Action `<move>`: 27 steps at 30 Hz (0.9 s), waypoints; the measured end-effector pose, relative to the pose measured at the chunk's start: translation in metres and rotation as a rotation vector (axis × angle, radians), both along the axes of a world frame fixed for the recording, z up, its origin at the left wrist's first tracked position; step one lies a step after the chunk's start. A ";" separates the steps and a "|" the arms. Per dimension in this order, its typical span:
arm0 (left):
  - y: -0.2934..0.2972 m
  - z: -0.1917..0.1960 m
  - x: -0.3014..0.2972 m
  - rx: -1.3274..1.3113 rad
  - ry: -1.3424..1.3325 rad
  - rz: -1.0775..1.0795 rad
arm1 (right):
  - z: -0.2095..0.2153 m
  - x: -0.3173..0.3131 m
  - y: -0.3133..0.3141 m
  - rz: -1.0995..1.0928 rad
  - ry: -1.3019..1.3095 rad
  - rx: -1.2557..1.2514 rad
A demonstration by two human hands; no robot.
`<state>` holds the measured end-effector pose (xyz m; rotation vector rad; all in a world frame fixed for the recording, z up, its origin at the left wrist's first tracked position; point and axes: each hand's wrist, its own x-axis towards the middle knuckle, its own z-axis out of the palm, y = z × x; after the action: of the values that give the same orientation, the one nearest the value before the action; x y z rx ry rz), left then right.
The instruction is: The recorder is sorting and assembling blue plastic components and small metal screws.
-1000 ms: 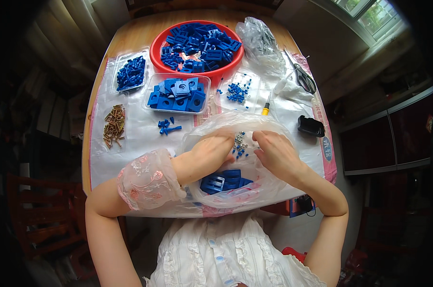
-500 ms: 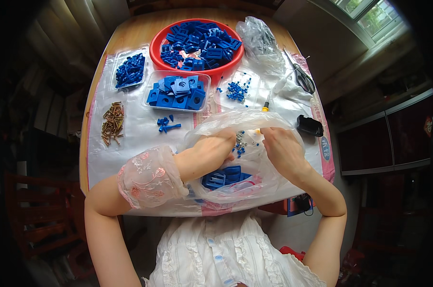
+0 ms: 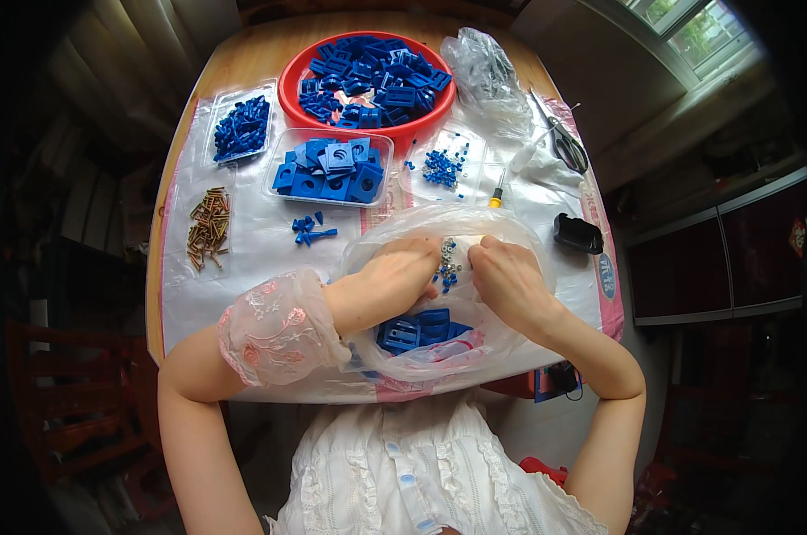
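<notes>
A translucent plastic bag [image 3: 510, 334] lies wide-mouthed at the near middle of the table, with both my hands inside its mouth. My left hand [image 3: 408, 270] is curled at the left, its fingertips turned down and mostly hidden. Beside it my right hand [image 3: 508, 275] is closed in a pinch; what it grips is too small or hidden to name. Small blue pieces and silver nuts [image 3: 448, 262] lie between the hands. Lower in the bag are blue plastic brackets [image 3: 426, 330].
Behind are a red basin [image 3: 289, 111] of blue parts, a clear tub [image 3: 277, 198] of blue squares, a tray of blue plugs [image 3: 241, 129], brass-coloured screws [image 3: 209, 227], a yellow-handled screwdriver [image 3: 496, 198], scissors [image 3: 567, 150], a black case [image 3: 578, 234] and crumpled plastic [image 3: 485, 76].
My right hand has moved left, toward my left hand and the small pieces. The yellowish tip seen at its fingers before no longer shows. My left hand stays nearly in place.
</notes>
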<state>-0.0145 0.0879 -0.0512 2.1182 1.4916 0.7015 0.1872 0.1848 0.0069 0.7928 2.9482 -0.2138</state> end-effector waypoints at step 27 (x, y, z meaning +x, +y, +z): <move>-0.001 -0.006 0.002 -0.081 -0.050 0.054 | 0.003 0.008 0.005 0.114 -0.019 -0.059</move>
<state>-0.0121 0.0871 -0.0569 1.9934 1.5289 0.6961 0.1952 0.1897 0.0103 0.6136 2.9427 -0.2819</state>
